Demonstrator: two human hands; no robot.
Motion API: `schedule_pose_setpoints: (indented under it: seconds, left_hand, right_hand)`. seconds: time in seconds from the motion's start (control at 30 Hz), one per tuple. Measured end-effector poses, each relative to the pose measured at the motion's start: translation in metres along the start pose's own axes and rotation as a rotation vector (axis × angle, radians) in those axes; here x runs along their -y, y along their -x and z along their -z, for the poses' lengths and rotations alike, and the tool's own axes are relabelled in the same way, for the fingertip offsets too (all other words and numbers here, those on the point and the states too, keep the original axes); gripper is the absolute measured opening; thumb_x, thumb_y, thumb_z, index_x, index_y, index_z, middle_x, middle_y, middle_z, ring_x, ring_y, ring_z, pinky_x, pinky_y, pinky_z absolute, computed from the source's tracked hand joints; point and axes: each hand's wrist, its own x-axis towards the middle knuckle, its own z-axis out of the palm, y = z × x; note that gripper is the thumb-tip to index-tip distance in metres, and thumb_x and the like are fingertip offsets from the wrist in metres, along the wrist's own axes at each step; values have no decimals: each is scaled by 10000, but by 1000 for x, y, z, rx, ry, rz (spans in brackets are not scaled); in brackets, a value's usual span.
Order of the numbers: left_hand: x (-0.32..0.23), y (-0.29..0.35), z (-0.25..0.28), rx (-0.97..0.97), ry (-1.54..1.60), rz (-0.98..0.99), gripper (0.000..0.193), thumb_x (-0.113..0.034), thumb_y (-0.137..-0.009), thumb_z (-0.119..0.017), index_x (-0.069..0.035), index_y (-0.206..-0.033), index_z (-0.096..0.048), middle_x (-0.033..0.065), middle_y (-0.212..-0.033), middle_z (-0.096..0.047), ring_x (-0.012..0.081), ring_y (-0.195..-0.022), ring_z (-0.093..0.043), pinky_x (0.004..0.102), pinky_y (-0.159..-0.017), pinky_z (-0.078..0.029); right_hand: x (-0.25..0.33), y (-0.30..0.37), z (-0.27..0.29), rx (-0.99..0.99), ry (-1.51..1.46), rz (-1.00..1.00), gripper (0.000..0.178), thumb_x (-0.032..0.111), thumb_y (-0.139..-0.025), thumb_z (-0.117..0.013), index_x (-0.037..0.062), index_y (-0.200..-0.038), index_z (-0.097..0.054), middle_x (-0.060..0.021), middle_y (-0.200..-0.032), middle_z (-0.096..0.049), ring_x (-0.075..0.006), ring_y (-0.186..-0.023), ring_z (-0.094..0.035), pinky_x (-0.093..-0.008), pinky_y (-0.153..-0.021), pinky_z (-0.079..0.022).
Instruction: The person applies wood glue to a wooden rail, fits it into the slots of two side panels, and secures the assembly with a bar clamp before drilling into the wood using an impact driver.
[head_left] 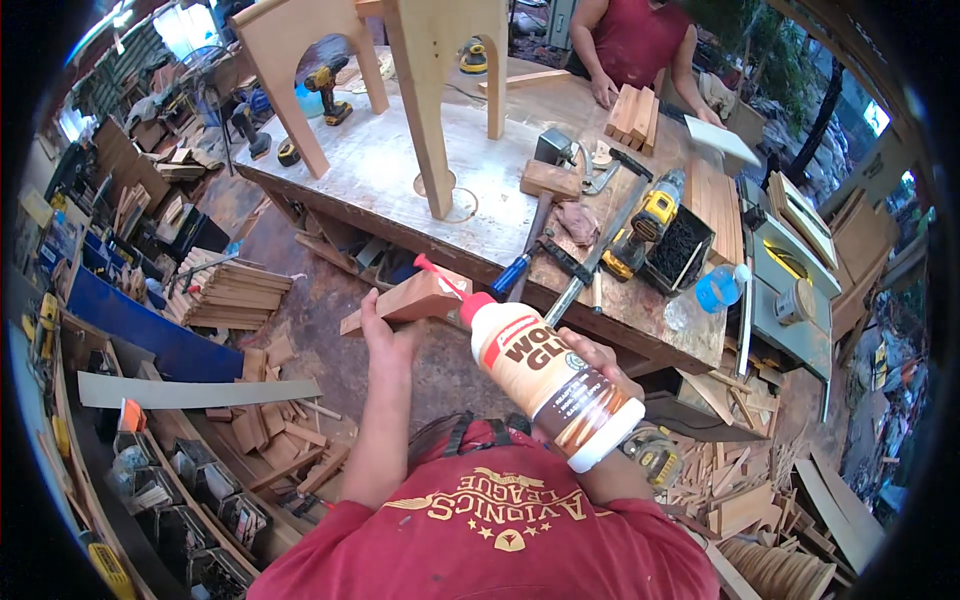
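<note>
Here a light, even squeeze should serve you best: the white plastic bottle with a cream-and-brown label [550, 380] tilts in your right hand [603, 362], fingers wrapped around it, slim red nozzle [445, 280] reaching across the reddish-brown wooden block [415, 302]. Your left hand [387, 335] grips that block in its fingers beside the white-topped counter [370, 170], left forearm [386, 420] stretched forward.

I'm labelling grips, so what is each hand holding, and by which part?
The left hand holds the wooden block by its near side; the right hand holds the red-tipped bottle around its body, partly hidden behind it.
</note>
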Motion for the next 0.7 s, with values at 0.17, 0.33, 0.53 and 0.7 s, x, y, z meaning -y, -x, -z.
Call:
schedule_pose_setpoints:
  seconds: [0.17,0.33,0.53,0.7]
  left_hand:
    - [5,-3,-1,-28,-97,-6,617,-375,-837,-644,-17,-1299,-449,178,-1282,-518,343,-1218,-502,509,-1066,-397]
    - [-26,-24,40,509,-655,-427,282,-165,-796,-639,26,-1003,-619,132,-964,-631,249,-884,-620,377,-792,-546]
    - [-88,-75,102,-35,-41,-67,421,-237,-845,-675,-49,-1207,-569,135,-1099,-598,284,-1039,-582,448,-904,-484]
    - [-110,-99,126,59,-32,-7,452,-292,-837,-666,10,-1149,-540,157,-1054,-591,315,-998,-589,466,-898,-501]
  right_hand:
    - [5,-7,7,-50,-23,146,884,437,-737,-796,86,-1397,-322,-194,-1294,-544,-322,-1243,-522,-468,-984,-484]
    - [25,-8,53,-351,-218,-188,768,407,-803,-779,129,-1407,-393,-141,-1335,-522,-248,-1308,-454,-457,-952,-500]
    - [43,-7,197,-1273,-654,-240,510,510,-975,-483,99,-1272,-540,-81,-1279,-580,-274,-1172,-578,-437,-1010,-480]
    - [-35,59,318,-1522,-859,-207,506,528,-946,-467,99,-1177,-606,-106,-1118,-663,-261,-998,-660,-421,-821,-587]
